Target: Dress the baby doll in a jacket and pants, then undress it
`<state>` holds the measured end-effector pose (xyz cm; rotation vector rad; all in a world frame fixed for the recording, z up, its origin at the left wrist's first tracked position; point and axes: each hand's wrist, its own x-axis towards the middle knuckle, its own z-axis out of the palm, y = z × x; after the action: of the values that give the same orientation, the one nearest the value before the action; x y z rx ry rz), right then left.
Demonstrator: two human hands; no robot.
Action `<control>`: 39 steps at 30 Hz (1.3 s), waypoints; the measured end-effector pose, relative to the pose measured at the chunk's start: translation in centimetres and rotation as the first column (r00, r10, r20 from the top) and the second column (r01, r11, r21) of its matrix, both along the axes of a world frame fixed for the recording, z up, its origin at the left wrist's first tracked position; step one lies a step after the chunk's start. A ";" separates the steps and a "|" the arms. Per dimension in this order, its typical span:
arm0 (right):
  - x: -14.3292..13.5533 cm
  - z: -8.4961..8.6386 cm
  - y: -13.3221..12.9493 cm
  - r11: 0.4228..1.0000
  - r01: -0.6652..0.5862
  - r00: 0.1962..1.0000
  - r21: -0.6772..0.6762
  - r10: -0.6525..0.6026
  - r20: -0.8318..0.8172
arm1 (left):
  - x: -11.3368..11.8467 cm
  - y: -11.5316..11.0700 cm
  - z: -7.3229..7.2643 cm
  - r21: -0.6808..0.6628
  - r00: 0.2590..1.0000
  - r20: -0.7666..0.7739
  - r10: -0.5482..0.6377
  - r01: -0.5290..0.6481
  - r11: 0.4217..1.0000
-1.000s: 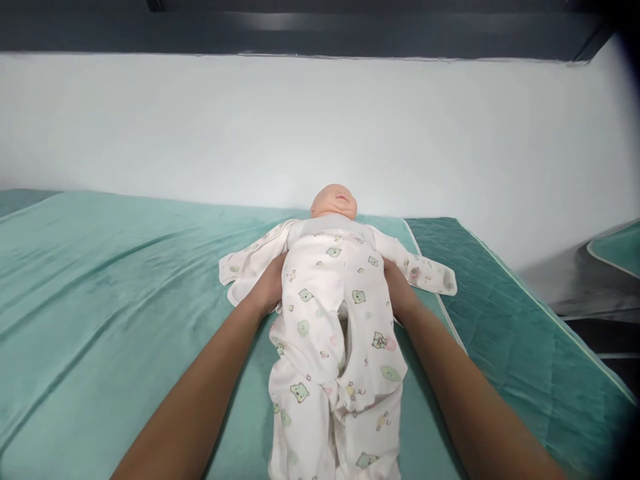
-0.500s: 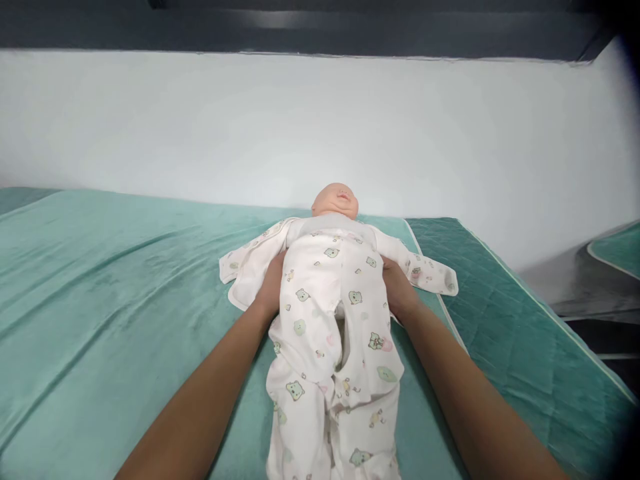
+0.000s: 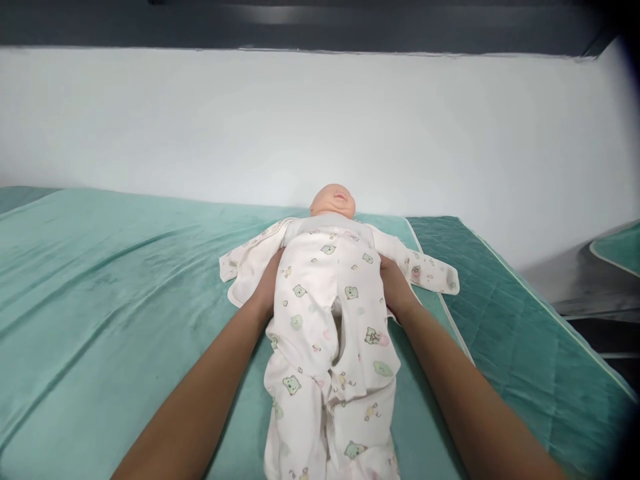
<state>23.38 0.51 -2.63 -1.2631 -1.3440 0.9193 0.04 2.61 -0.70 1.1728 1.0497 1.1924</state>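
Note:
A baby doll (image 3: 333, 201) lies on its back on the bed, head toward the wall. It wears white baby pants (image 3: 320, 273) printed with green bears, drawn up to its chest over a pale grey top. Beneath the doll a matching white jacket (image 3: 250, 260) is spread, its sleeves stretched out to both sides. My left hand (image 3: 269, 283) grips the left side of the pants just below the waist. On the opposite side, my right hand (image 3: 395, 285) grips them at about the same height. Most fingers of both hands are hidden behind the doll and cloth.
A light green sheet (image 3: 125, 287) with creases covers the bed. To the right lies a darker quilted green pad (image 3: 505, 333) with pale piping. Behind stands a white wall (image 3: 300, 120), below a dark beam (image 3: 320, 27). Another green mattress corner (image 3: 620, 248) shows at far right.
The pants have shifted slightly up and left, along with both hands. The doll's head has moved a little left. The jacket sleeves look almost the same.

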 end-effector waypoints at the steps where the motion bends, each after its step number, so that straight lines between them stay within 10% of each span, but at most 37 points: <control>1: -0.1 0.0 0.1 1.000 0.006 1.000 0.004 -0.006 0.013 | -0.1 0.0 -0.2 0.004 1.000 -0.004 0.002 -0.002 1.000; 9: 0.1 0.0 0.0 0.996 0.085 0.987 -0.003 -0.084 0.137 | -0.4 0.0 -0.2 -0.107 0.998 -0.008 -0.061 0.060 0.992; 20: 1.0 -1.5 0.5 0.954 0.299 0.954 -0.020 -0.300 -0.006 | -0.6 1.3 -0.7 0.161 0.953 -0.281 0.114 -0.070 0.984; 27: 1.0 -0.3 -0.1 0.885 0.421 0.887 0.201 -0.447 0.113 | -0.7 1.5 -0.8 0.332 0.894 -0.378 0.243 -0.114 0.936; 34: 0.9 0.8 1.7 0.884 0.200 0.925 0.423 -0.312 0.215 | -0.2 4.1 1.2 0.556 0.852 -0.445 0.276 0.022 0.831; 39: 1.7 0.6 2.9 0.947 0.083 0.971 0.312 -0.147 0.187 | 0.2 6.1 2.8 0.385 0.857 -0.515 -0.026 0.258 0.886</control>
<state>25.10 3.36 -2.04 -1.2071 -1.4920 0.4852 0.22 8.69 2.14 1.9680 1.0608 1.0561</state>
